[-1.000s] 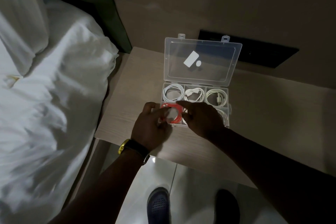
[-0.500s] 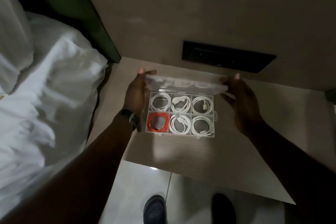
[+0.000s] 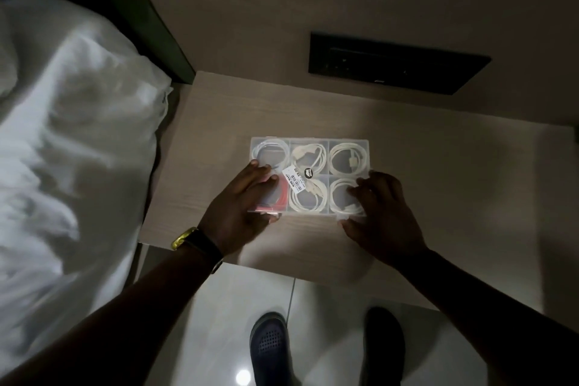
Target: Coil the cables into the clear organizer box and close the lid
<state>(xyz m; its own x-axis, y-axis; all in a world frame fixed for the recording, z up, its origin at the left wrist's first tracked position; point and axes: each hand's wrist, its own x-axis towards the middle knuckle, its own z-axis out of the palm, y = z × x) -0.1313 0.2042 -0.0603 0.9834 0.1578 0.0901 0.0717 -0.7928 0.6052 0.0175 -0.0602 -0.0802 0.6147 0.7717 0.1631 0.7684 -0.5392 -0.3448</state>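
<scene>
The clear organizer box (image 3: 326, 145) lies on the wooden bedside table (image 3: 438, 185) with its lid down flat over the compartments. Several coiled white cables (image 3: 347, 161) show through the lid, and a red cable (image 3: 283, 194) sits in the near left compartment, partly hidden. A price sticker (image 3: 294, 179) is on the lid. My left hand (image 3: 241, 210) presses on the box's near left corner, fingers on top and thumb at the front edge. My right hand (image 3: 380, 213) grips the near right corner the same way.
A bed with white bedding (image 3: 72, 147) lies close on the left. A dark socket panel (image 3: 394, 64) is set in the wall behind the table. My feet in dark shoes (image 3: 271, 345) stand on the glossy tiled floor below the table's front edge.
The lid, open a second ago and half lowered by both hands at its sides, now lies flat on the box. Both hands have moved to the near corners.
</scene>
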